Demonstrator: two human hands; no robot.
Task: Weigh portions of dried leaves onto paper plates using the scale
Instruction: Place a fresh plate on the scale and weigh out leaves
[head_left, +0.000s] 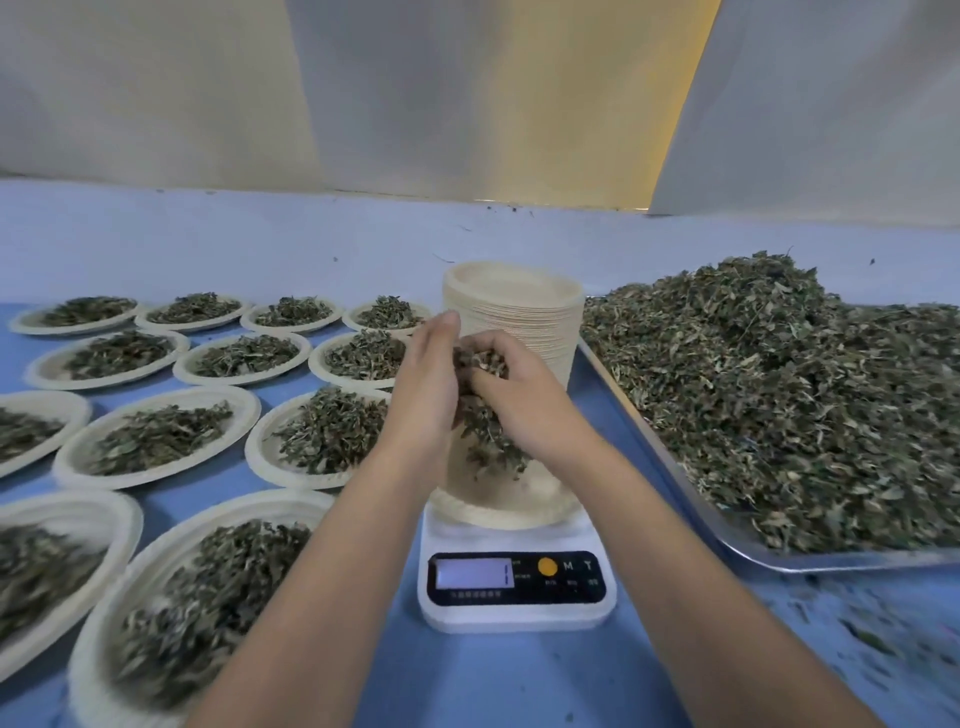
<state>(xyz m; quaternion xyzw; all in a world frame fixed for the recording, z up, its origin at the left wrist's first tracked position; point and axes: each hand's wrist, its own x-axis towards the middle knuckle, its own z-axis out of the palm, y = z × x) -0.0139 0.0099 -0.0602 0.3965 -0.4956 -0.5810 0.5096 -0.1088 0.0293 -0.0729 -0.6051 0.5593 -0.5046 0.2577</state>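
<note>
I am holding a clump of dried leaves (485, 421) between both hands, just above the paper plate (498, 512) that is sitting on the scale (514, 618). My right grip (519, 400) is curling round the clump from the right, fingers and thumb clamped on the leaves. My left grip (426, 384) is lying flat against the clump's other side, fingers straight and together, pressing rather than clasping. The lowest leaves are hanging close over the plate; whether they are touching it I cannot tell, because my hands are covering that spot. The scale's display (474, 573) is glowing, though its reading is too blurred to make out.

Just behind the scale a tall stack of unused plates (519, 317) is standing upright. To the right a metal tray (779, 561) is carrying a big loose heap of leaves (769, 395), its near corner lying just beside the scale. To the left, filled plates (244, 400) are lying in rows, each bearing its own small pile, the nearest ones smeared by blur. Everything is resting on a blue table (498, 680), and loose crumbs of leaf are lying scattered on it in front of the tray.
</note>
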